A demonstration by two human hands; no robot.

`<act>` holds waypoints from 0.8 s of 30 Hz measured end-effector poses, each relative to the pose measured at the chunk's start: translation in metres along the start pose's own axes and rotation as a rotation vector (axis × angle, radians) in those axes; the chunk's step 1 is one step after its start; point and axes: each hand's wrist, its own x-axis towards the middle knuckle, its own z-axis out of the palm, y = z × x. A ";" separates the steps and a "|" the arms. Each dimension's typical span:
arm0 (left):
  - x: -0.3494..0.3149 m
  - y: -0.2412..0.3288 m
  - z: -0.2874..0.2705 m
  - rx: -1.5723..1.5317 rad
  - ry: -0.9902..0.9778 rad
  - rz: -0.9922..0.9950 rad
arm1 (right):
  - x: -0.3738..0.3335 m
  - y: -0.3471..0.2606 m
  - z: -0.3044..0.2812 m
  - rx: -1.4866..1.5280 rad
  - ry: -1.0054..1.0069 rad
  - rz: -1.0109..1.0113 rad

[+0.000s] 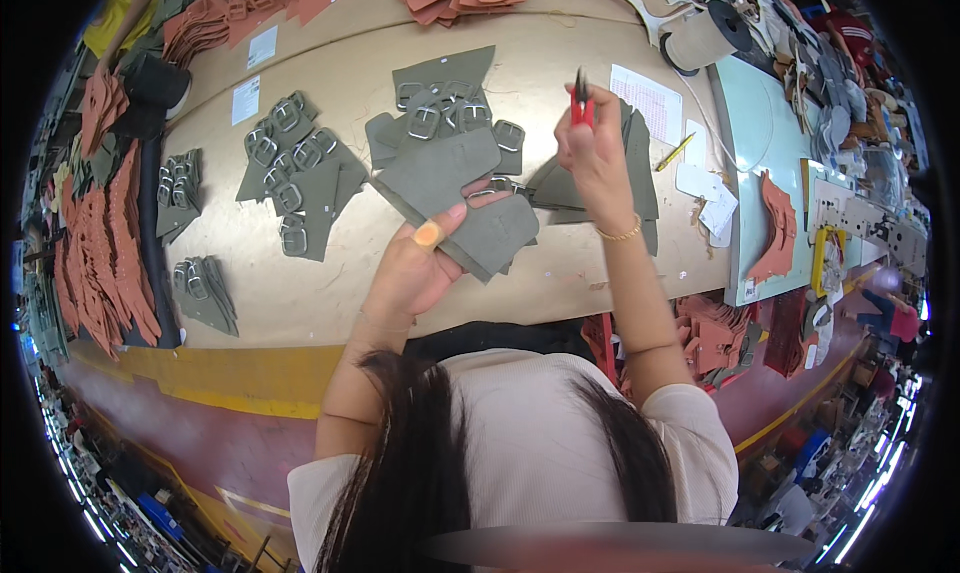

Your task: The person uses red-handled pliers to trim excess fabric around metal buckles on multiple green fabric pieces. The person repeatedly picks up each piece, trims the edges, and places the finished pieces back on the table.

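Observation:
My left hand (pixel 415 273) grips a grey-green leather piece (pixel 445 178) by its near edge, thumb on top. A yellow-orange cover sits on that thumb. The piece has a notched outline, and a strap and a buckle show at its notch. Raised to the right of it, my right hand (pixel 598 163) is closed around red-handled snips (pixel 582 108), their dark tips pointing away from me and apart from the leather. Behind the held piece lies a heap of grey-green pieces with silver buckles (pixel 424 123). More flat grey-green pieces (pixel 640 168) lie under my right forearm and hand.
Buckled grey-green stacks (pixel 320 193) lie on the tan table (pixel 400 318) at left. Rust-coloured pieces (pixel 105 253) hang over the left edge. At right are a yellow pen (pixel 676 152), a printed sheet (pixel 650 98), a thread spool (pixel 700 41) and a pale green board (pixel 755 103).

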 end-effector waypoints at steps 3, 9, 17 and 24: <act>-0.012 0.009 0.008 0.084 -0.003 0.059 | -0.019 -0.009 -0.014 -0.207 -0.138 -0.050; -0.017 -0.002 0.031 0.149 0.097 0.331 | -0.059 -0.043 0.002 -0.377 -0.033 -0.112; -0.015 -0.011 0.042 0.105 0.045 0.443 | -0.071 -0.034 0.039 -0.497 0.153 -0.413; -0.013 -0.016 0.047 0.083 0.084 0.463 | -0.069 -0.035 0.038 -0.518 0.141 -0.423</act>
